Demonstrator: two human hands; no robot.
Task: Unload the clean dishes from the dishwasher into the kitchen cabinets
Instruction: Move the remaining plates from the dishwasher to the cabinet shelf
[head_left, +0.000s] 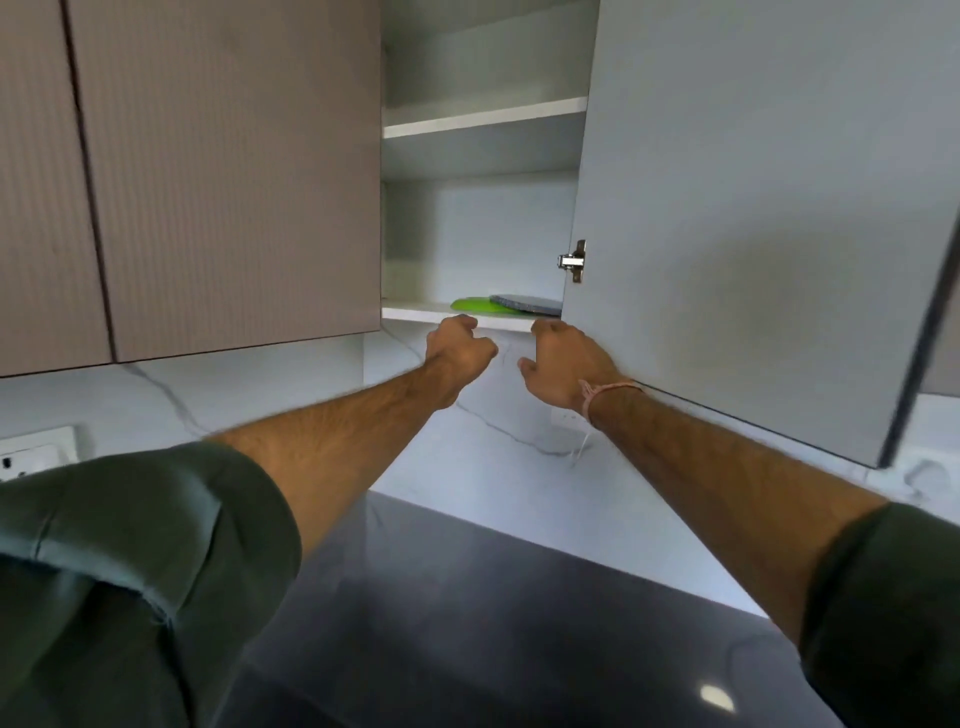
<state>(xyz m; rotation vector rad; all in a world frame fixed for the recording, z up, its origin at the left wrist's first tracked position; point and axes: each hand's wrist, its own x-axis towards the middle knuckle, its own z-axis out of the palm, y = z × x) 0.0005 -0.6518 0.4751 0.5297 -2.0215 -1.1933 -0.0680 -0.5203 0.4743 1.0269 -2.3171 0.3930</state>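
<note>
I see a green plate and a grey plate lying flat on the bottom shelf of the open cabinet. The grey one sits partly on top of the green one, toward the right side. Both are close to the front edge of the shelf. My two hands are just under that edge, and they hold nothing. My left hand is curled into a loose fist, with the knuckles up by the shelf. My right hand is a bit open, with the fingers bent and the fingertips up against the shelf edge (I cannot tell if they really touch it). The two hands are near each other but apart. There is a pink string tied round my right wrist. Both arms have green sleeves rolled up. The cabinet door is swung open on the right, and a metal hinge shows on its inner side. The shelf above is bare. To the left are closed brown doors. Below is a white marble wall, a dark counter, and a socket at the far left.
</note>
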